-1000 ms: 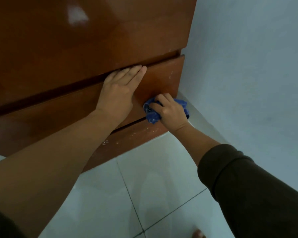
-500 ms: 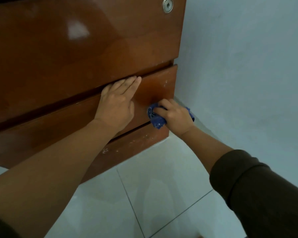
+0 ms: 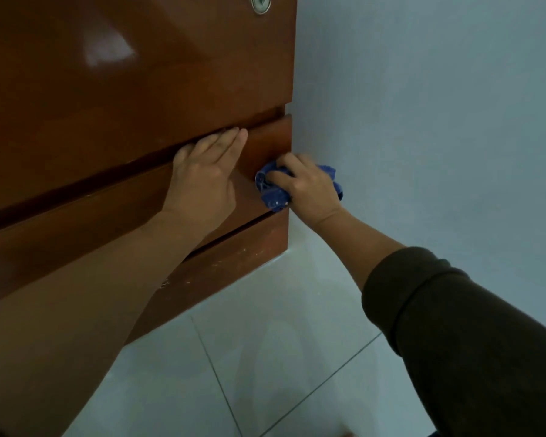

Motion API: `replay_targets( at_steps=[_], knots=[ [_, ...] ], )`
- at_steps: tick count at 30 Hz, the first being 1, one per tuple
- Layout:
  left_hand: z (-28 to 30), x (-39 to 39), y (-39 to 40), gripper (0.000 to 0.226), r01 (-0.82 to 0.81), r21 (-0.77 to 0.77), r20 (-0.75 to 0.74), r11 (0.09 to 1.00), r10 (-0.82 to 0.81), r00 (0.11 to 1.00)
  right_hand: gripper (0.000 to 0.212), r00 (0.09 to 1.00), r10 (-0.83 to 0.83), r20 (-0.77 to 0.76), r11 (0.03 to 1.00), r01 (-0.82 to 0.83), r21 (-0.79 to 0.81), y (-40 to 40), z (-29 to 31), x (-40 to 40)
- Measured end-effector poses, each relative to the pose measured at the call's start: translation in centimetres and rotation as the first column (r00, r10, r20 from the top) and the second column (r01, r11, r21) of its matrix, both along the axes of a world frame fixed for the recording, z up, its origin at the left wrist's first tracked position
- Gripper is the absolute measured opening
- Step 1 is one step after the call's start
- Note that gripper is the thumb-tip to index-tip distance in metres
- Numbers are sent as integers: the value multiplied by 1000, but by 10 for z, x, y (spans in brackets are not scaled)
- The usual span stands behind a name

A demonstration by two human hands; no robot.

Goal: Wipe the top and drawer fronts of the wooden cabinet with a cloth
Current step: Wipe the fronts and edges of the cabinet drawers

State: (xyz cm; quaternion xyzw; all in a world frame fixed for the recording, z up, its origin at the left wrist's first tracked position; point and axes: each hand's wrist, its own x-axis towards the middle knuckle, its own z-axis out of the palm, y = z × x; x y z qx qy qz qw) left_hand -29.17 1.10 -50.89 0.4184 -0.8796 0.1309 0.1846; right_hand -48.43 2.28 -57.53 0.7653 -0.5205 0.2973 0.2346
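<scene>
I am holding the blue cloth point(image 3: 273, 192) bunched in my right hand point(image 3: 306, 187), fingers curled round it, and pressing it against the right end of the lower drawer front point(image 3: 259, 149) of the wooden cabinet point(image 3: 139, 89). Bunching it is giving me a thick pad to bear down on, which I judge suits the narrow strip beside the cabinet's edge, where the wall point(image 3: 423, 121) is close and leaving little room. My left hand point(image 3: 204, 176) is lying flat on the same drawer front, fingers straight and gripping nothing, their tips reaching up to the dark gap under the larger drawer above. I am placing it there, I think, to keep the drawer from sliding or rocking while the cloth is rubbing. The round lock point(image 3: 260, 4) is sitting high on the upper drawer. Pale scuffs are showing on the plinth point(image 3: 234, 260) just above the tiled floor point(image 3: 265, 357), so that strip probably needs wiping too.
</scene>
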Motion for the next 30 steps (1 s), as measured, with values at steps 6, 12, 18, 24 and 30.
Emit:
replay_targets(
  at_steps=[6, 12, 18, 24, 30],
  knots=[
    [-6, 1, -1, 66, 4, -51, -12, 999, -5, 1000, 24, 1000, -22, 7, 962, 19, 273, 9, -56, 18],
    [-7, 3, -4, 66, 12, -100, 28, 995, -9, 1000, 27, 990, -135, 44, 809, 85, 582, 13, -68, 28],
    [10, 11, 8, 72, -18, 56, 143, 998, 10, 990, 42, 997, -25, -66, 646, 67, 760, 34, -36, 66],
    [8, 100, 42, 77, -165, 16, 303, 986, 153, 941, 40, 1000, 16, 10, 496, -17, 868, 58, -30, 126],
    [7, 222, 67, 84, -272, -70, 320, 960, 280, 905, 36, 996, -1, -91, 532, 78, 843, 54, -35, 185]
  ],
)
